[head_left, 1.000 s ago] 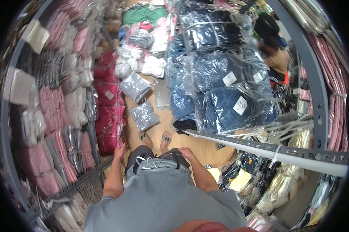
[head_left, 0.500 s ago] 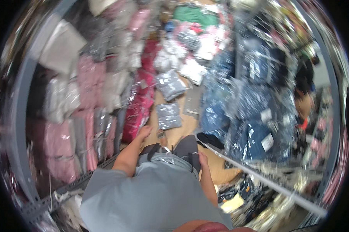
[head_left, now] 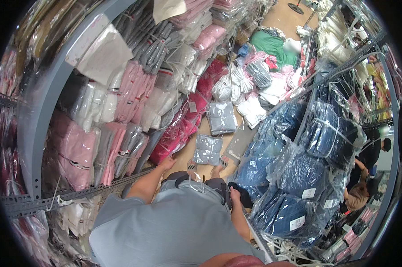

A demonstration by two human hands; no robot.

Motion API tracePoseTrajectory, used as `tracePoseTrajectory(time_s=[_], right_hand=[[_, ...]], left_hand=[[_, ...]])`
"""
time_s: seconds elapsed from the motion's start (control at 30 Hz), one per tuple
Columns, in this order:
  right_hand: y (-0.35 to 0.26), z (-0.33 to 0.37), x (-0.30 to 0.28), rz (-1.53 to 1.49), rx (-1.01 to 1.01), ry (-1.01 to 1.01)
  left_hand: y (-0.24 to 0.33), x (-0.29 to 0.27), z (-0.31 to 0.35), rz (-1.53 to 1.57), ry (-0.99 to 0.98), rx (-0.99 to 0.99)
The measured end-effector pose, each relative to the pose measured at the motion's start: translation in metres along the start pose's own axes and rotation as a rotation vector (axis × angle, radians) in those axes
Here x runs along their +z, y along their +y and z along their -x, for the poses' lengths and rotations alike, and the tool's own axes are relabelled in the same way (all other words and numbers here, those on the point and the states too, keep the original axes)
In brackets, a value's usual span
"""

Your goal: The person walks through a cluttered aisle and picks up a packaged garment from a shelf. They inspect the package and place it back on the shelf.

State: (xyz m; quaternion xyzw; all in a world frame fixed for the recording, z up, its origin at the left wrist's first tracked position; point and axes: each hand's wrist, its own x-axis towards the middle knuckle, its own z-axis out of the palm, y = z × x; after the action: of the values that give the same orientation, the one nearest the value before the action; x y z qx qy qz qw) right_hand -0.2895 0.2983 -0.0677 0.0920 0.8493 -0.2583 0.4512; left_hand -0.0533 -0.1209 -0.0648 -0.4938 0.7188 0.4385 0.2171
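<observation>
My left hand (head_left: 168, 163) hangs beside the magenta plastic-wrapped bundle (head_left: 176, 138), its fingers loosely out and nothing visible in them. Whether it touches the wrap I cannot make out. My right hand (head_left: 235, 196) is down at my hip by the dark shorts, close to the bagged blue denim (head_left: 254, 171); its fingers are mostly hidden. On the floor ahead of my feet lie a folded grey garment in clear plastic (head_left: 207, 150) and a second grey packet (head_left: 222, 118) farther off.
Shelves at left hold stacked pink bagged garments (head_left: 72, 151) and grey ones. At right are large denim packs (head_left: 294, 213). A white garment pile (head_left: 252, 111) and a green cloth (head_left: 274, 49) lie farther along the aisle. A person (head_left: 363, 169) bends beyond the right rack.
My view has turned: the floor packets now sit lower and to the right, and the denim packs lower. The blur has gone. Both hands stay low at my sides.
</observation>
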Motion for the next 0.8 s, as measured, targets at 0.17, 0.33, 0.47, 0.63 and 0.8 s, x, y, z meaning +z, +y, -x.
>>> tracePoseTrajectory(time_s=[0.17, 0.33, 0.47, 0.63, 0.8], right_hand=[[-0.019, -0.086, -0.043, 0.188, -0.062, -0.078], [-0.061, -0.099, -0.071, -0.027, -0.263, 0.103], [-0.073, -0.103, -0.091, -0.203, -0.126, 0.021], [-0.068, -0.074, -0.090, -0.232, 0.016, -0.091], [-0.053, -0.043, -0.076, -0.334, 0.115, -0.097]], left_hand=[[0.005, 0.008, 0.032, 0.138, 0.049, -0.228], [0.043, 0.021, 0.012, 0.404, 0.020, -0.127], [0.071, 0.025, -0.016, 0.446, -0.054, -0.069], [0.086, 0.010, -0.012, 0.458, -0.018, -0.018], [0.024, 0.024, -0.020, 0.550, -0.014, -0.080]])
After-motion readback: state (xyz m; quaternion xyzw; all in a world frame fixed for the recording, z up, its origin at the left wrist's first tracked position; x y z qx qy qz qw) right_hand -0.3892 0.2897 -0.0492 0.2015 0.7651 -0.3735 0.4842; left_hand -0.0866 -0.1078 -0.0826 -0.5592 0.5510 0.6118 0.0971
